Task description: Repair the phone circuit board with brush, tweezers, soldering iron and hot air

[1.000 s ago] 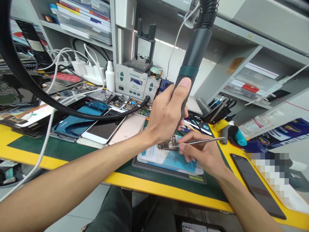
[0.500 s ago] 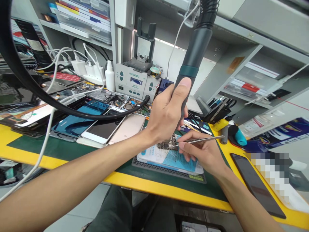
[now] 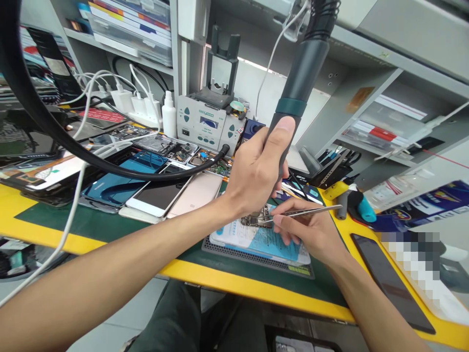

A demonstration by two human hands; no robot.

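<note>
Wrapped around the dark handle of a hot air gun [image 3: 306, 68], my left hand [image 3: 254, 171] holds it tilted over the work spot, and the nozzle end is hidden behind the hand. My right hand [image 3: 311, 227] pinches metal tweezers [image 3: 320, 210], whose tips point left at a small circuit board [image 3: 258, 218]. The tips reach the board's right part, but whether they touch it I cannot tell. Under the board lies a blue-and-white slab [image 3: 252, 244] with dark specks, resting on a grey perforated mat [image 3: 249, 259].
A hot air station [image 3: 201, 122] stands at the back beside a white spray bottle [image 3: 169, 115]. Several phones, including a blue one [image 3: 120, 181], lie on the left. A black hose [image 3: 110, 168] loops across them. On the right, a dark phone [image 3: 392, 281] lies on the yellow edge [image 3: 293, 298].
The view has shifted very slightly. Both hands keep nearly the same pose, with the hot air gun and the tweezers still held over the board.
</note>
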